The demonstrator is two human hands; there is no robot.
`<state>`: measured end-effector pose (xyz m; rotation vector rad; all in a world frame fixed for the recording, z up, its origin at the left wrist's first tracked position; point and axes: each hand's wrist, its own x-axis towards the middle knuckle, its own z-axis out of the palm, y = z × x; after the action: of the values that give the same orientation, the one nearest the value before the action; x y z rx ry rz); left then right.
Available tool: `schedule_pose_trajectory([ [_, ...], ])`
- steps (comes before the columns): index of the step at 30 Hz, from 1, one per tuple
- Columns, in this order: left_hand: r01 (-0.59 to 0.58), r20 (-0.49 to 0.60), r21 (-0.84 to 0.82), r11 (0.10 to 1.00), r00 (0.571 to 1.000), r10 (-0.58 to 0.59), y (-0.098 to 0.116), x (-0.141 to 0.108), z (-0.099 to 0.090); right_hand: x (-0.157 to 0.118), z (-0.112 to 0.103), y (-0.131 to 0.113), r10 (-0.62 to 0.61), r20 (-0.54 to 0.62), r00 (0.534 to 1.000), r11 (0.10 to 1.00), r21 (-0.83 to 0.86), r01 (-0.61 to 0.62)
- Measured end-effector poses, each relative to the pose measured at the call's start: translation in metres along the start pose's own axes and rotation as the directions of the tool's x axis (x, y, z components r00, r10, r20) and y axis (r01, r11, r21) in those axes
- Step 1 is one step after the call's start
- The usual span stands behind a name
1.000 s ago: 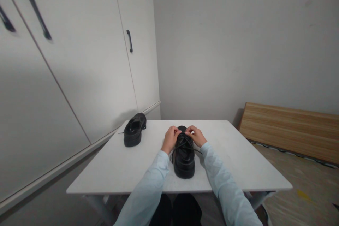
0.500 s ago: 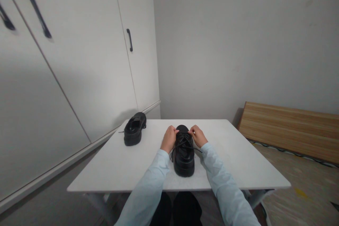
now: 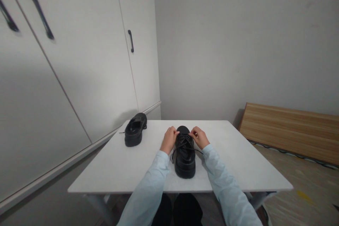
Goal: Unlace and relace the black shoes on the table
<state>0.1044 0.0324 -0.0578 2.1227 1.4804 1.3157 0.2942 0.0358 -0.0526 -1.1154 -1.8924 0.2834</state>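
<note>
Blk leather-look lace-up shoe [image 3: 185, 169]: thin blk lace [image 3: 198, 150] threaded, ends loose, no bow vis.; L hand [image 3: 168, 140] & R hand [image 3: 200, 138] grips narrow, pinching lace nr far end.

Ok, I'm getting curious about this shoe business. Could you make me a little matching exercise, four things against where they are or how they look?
Things
1. Nearer shoe
2. Farther shoe
3. Wooden board
4. Table

Places and looks
A. White, with two black items on top
B. Between the left hand and the right hand
C. Brown and streaked, off to the right
D. At the tabletop's far left

Right pairs: 1-B, 2-D, 3-C, 4-A
</note>
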Motion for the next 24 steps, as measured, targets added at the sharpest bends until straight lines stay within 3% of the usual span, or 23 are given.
schedule_pose_trajectory([
  [7, -0.069, -0.059, -0.238, 0.969, 0.997, 0.057, 0.010, -0.001, -0.007, 0.000, -0.007, -0.008, 0.027, 0.019, 0.999, 0.988, 0.149, -0.029],
  [20, -0.168, 0.026, -0.136, 0.976, 0.985, 0.173, 0.022, -0.003, -0.015, -0.005, -0.009, -0.024, 0.011, 0.060, 0.998, 0.986, 0.163, -0.020],
  [24, -0.129, 0.057, -0.124, 0.984, 0.989, 0.136, 0.022, -0.002, -0.014, -0.004, -0.005, -0.019, 0.008, 0.069, 0.998, 0.985, 0.170, -0.020],
])
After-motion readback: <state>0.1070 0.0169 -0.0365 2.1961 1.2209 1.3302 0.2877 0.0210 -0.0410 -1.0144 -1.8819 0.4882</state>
